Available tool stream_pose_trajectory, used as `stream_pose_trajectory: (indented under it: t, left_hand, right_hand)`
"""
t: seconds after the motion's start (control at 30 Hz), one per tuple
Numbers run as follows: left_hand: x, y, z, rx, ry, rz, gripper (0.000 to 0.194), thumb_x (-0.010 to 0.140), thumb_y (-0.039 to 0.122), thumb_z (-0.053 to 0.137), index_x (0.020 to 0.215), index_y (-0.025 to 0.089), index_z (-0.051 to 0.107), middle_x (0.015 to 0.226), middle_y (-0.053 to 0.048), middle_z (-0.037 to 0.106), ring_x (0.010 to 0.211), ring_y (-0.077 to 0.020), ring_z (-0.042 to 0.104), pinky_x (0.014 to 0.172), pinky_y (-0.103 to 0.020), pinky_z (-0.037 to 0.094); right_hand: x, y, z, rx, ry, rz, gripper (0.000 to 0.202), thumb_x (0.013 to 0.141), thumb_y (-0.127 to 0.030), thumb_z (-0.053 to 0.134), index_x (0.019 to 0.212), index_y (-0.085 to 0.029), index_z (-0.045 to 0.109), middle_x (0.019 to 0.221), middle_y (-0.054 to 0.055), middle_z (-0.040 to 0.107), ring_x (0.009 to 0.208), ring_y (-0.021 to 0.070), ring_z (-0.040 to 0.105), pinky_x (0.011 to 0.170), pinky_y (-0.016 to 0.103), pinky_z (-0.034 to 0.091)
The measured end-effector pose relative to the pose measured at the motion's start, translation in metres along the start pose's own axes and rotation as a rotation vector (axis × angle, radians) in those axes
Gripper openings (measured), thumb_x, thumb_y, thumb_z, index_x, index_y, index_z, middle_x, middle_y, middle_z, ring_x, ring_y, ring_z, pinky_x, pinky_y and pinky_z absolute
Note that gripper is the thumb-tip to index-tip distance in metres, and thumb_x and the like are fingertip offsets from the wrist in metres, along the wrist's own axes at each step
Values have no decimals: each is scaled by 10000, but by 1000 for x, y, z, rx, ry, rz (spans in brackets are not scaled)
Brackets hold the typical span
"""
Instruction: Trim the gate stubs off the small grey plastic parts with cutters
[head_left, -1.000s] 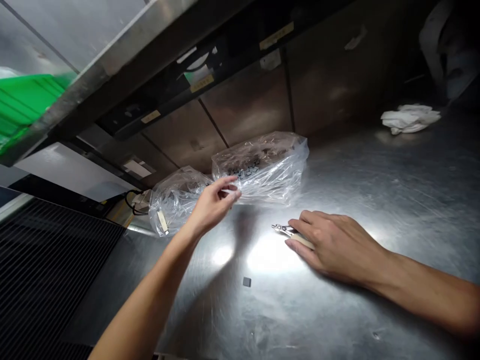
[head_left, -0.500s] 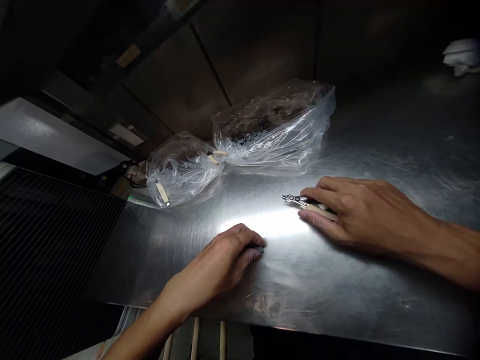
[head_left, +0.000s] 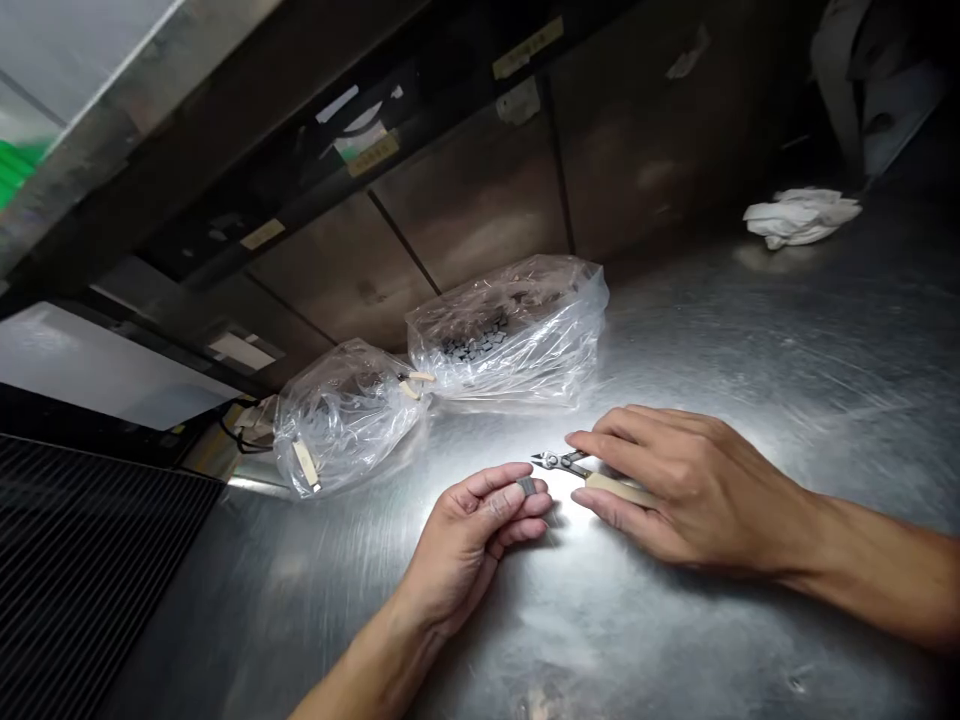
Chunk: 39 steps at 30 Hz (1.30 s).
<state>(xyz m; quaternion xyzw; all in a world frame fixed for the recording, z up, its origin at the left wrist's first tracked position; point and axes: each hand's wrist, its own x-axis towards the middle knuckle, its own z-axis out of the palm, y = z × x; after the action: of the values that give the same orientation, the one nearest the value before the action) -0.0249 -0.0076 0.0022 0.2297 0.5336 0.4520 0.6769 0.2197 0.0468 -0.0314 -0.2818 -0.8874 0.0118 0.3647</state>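
Observation:
Between the thumb and fingers of my left hand (head_left: 480,530) is a small grey piece (head_left: 527,486), held above the metal table (head_left: 615,620). My right hand (head_left: 675,490) is wrapped round a pair of nippers (head_left: 619,489) with cream handles. Their pointed metal jaws are directed left, close to the grey piece and my left fingertips. Beyond my hands stands a clear plastic bag (head_left: 525,350) with many small dark pieces inside. To its left is another clear bag (head_left: 352,430), with cream-handled tools on it.
A crumpled white cloth (head_left: 802,217) lies at the back right. Behind the bags rises a brown metal panel (head_left: 480,230) with a dark shelf above. A ribbed black surface (head_left: 82,560) is at the left.
My left hand has lifted and turned, bringing the grey piece into clearer view. The nippers in my right hand are now nearer to it. The view has tilted upward, showing more of the shelf.

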Motion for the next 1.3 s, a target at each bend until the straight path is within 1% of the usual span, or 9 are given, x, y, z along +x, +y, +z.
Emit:
stream_pose_trajectory:
  t: [0.2, 0.37, 0.47, 0.53, 0.63, 0.73, 0.93, 1.13, 1.3]
  left_hand:
    - [8, -7, -1, -65, -32, -20, 400, 667, 271, 1091, 979, 126, 886, 925, -98, 862, 804, -153, 825, 764, -205, 681]
    - [7, -7, -5, -82, -68, -28, 362, 694, 233, 1076, 988, 136, 888, 910, -97, 858, 797, -150, 822, 771, -215, 681]
    - [6, -6, -5, -85, -59, -33, 382, 693, 218, 1076, 1016, 143, 888, 852, -93, 852, 770, -140, 817, 777, -205, 671]
    - [5, -6, -4, -93, -42, -37, 375, 677, 217, 1083, 989, 149, 886, 825, -103, 852, 751, -138, 816, 781, -198, 664]
    - [4, -8, -3, -87, -4, -31, 341, 674, 208, 1082, 946, 155, 884, 849, -116, 862, 758, -138, 825, 787, -180, 656]
    - [2, -12, -3, -38, 17, -14, 317, 718, 212, 1059, 982, 159, 893, 899, -114, 874, 764, -135, 833, 789, -164, 655]
    - [0, -16, -2, -10, 18, 15, 312, 805, 188, 997, 1093, 139, 888, 1035, -135, 881, 950, -197, 861, 846, -198, 681]
    - [2, -14, -2, -6, 56, -25, 281, 857, 158, 950, 1129, 153, 880, 983, -112, 882, 843, -178, 860, 818, -209, 693]
    - [1, -14, -1, -25, 40, -8, 282, 824, 140, 972, 1094, 152, 890, 1001, -129, 882, 876, -186, 865, 824, -198, 686]
  right_hand:
    - [-1, -2, 0, -34, -63, -26, 318, 1120, -349, 569, 1219, -105, 748, 947, 93, 714, 782, 219, 669, 680, 363, 476]
    - [-1, -3, 1, -28, -65, -45, 311, 1137, -336, 555, 1237, -97, 726, 989, 103, 721, 800, 218, 690, 691, 364, 490]
    - [-1, -5, 0, -27, -71, -55, 298, 1135, -333, 562, 1255, -107, 714, 992, 95, 717, 802, 213, 692, 706, 362, 505]
    - [-2, -6, 0, -29, -82, -58, 296, 1128, -334, 573, 1273, -111, 703, 993, 86, 712, 801, 212, 689, 708, 366, 511]
    - [-2, -10, 0, -38, -94, -61, 286, 1115, -322, 587, 1279, -110, 689, 988, 78, 706, 796, 213, 680, 695, 374, 504]
    - [-1, -14, 1, -78, -85, -62, 261, 1106, -295, 584, 1256, -110, 690, 984, 81, 712, 801, 226, 679, 691, 390, 488]
    - [0, -16, 1, -170, -97, -70, 261, 1108, -293, 572, 1203, -105, 726, 956, 85, 724, 769, 239, 667, 679, 407, 456]
    - [-1, -14, 0, -184, -100, -65, 265, 1101, -283, 588, 1213, -104, 748, 974, 78, 725, 772, 230, 664, 690, 393, 444]
    - [-1, -15, 0, -185, -91, -60, 278, 1105, -288, 583, 1215, -97, 752, 971, 79, 724, 766, 231, 647, 699, 395, 432]
